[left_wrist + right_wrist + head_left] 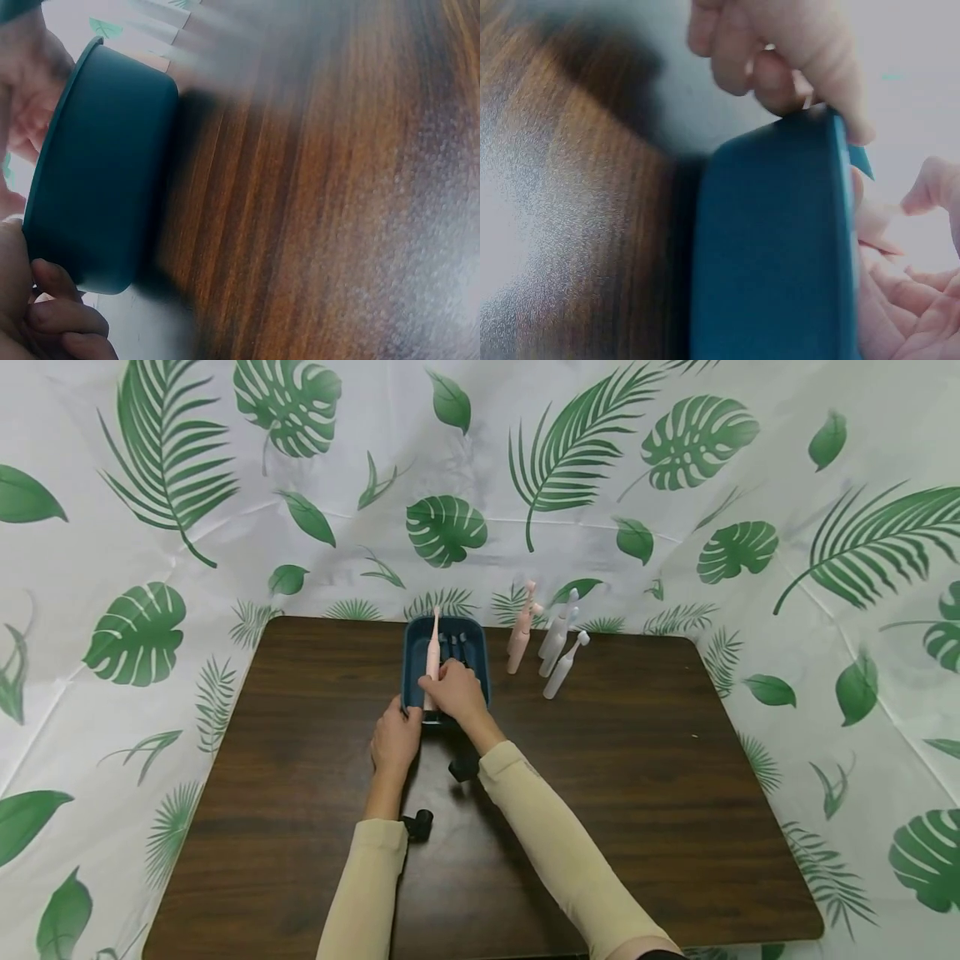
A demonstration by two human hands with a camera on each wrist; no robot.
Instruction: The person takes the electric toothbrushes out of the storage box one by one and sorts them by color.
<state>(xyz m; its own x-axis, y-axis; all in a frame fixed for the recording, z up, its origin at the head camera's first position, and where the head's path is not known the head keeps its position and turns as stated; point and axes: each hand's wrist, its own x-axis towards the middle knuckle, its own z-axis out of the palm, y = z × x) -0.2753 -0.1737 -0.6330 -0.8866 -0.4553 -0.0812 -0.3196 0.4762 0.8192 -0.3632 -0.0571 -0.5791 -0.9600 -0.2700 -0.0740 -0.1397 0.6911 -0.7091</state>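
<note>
Pale yellow sleeves (555, 852) were seen closest, worn on both forearms, with a black mount (465, 767) at each wrist. Forearms were stretched forward, the right one slanted inward to the left. Near left corner of the blue tray (412, 662) was gripped by the left hand (396, 739), thumb laid on the rim, fingers bent against the outer wall. Right hand (453, 689) was held over the tray, with a pink toothbrush (433, 653) pinched at its lower body between thumb and fingers. Brush was positioned over the tray's left half, head pointed away from the person; contact with the tray floor could not be told.

Counted: one tray, one brush in hand, two pink standing brushes (519, 643), three white standing brushes (561, 677), grouped near the tray's right side. Dark shapes (453, 647) inside the tray were partly hidden, not countable.

Brown wood-grain table (637, 777), corners rounded, glare picked up in wrist views. Surroundings were covered by white sheeting (495, 468) printed with green leaves.
</note>
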